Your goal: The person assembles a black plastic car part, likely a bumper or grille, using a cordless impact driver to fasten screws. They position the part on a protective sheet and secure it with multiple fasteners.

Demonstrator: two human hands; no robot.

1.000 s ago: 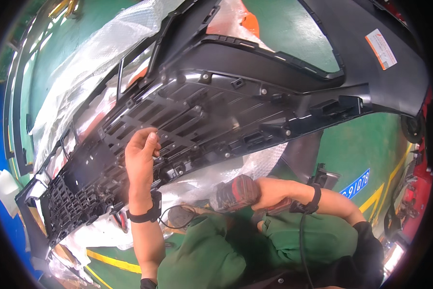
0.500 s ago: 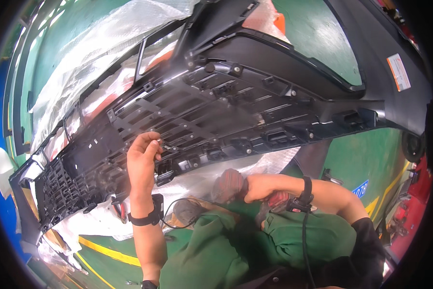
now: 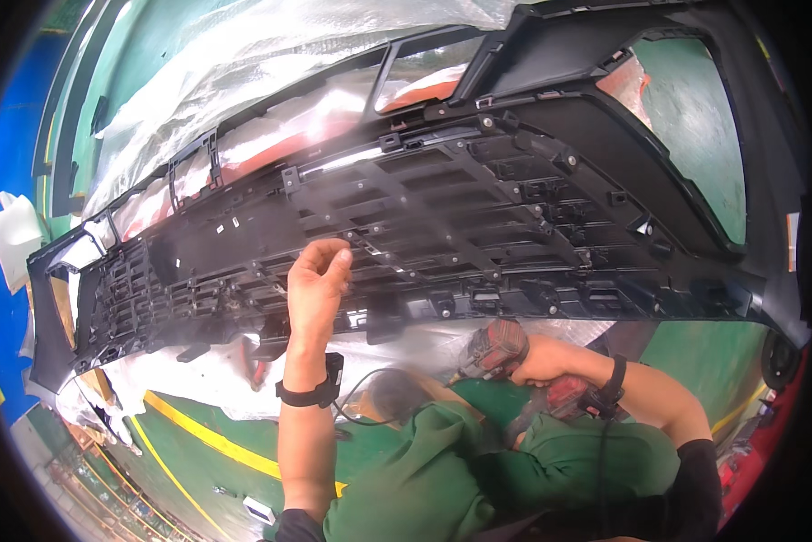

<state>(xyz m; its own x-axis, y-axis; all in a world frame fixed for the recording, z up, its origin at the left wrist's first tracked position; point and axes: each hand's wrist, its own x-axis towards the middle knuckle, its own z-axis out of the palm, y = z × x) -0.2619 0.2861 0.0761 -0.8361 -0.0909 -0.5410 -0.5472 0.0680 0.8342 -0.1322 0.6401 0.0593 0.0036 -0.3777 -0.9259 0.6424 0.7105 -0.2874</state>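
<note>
A large black car bumper [image 3: 767, 81] with a slatted grille [image 3: 424, 212] lies inner side up in front of me. My left hand [image 3: 318, 280] is raised over the lower middle of the grille, thumb and fingers pinched together. Whatever sits between those fingertips is too small to make out. In my right hand [image 3: 546, 359] is a red and black cordless drill [image 3: 496, 350], gripped by its handle close to the bumper's near edge. The drill's front end points left, and its tip is blurred. Small screws dot the grille's bars.
Clear plastic wrap [image 3: 189, 99] and white sheeting [image 3: 189, 370] lie around and under the bumper. Yellow lines [image 3: 211, 438] cross the green floor [image 3: 695, 357]. A cable [image 3: 356, 388] runs from my left wrist strap. Red equipment stands at the right rim.
The view has turned, so the bumper appears shifted and more level. My left hand stays pinched above the grille, and my right hand keeps its hold on the drill.
</note>
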